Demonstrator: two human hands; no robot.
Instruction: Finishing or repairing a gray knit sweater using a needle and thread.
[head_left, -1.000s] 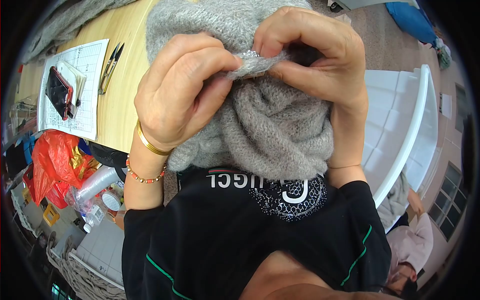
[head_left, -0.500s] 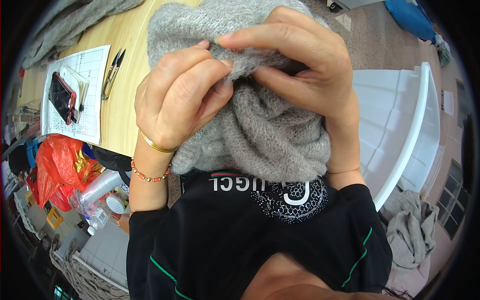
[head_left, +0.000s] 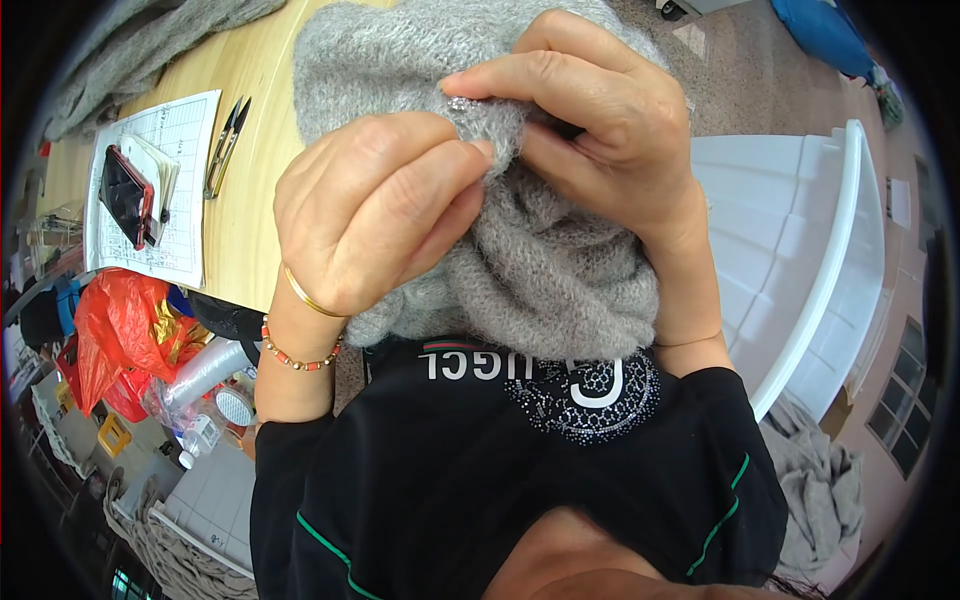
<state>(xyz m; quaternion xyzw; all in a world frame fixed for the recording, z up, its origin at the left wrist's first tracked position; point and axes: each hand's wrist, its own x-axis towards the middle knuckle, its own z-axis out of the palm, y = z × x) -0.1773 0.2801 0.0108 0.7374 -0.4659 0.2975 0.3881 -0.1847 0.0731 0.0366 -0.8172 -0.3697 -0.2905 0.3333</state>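
Observation:
A fuzzy grey knitted garment [head_left: 560,270] is bunched at the table's edge and hangs down against my front. My left hand [head_left: 375,205] pinches a fold of the knit between thumb and fingers. Opposite it, my right hand [head_left: 610,125] grips the same knit, its index finger stretched over the top and its thumb tucked under. A small sparkly silver piece [head_left: 463,103], perhaps a button, shows on the knit just under the right index fingertip. Whether a needle or thread is in the fingers, I cannot make out.
Left on the wooden table [head_left: 250,150] lie thread snips [head_left: 228,145] and a written sheet [head_left: 190,240] with a dark red-edged phone [head_left: 125,195]. Red plastic bags [head_left: 120,325] and a clear bottle [head_left: 200,435] sit below. A white bin [head_left: 775,220] stands at right.
My left hand has shifted slightly right and its fingers have closed in on the knit. The right index finger has drawn back a little, and the sparkly piece now shows.

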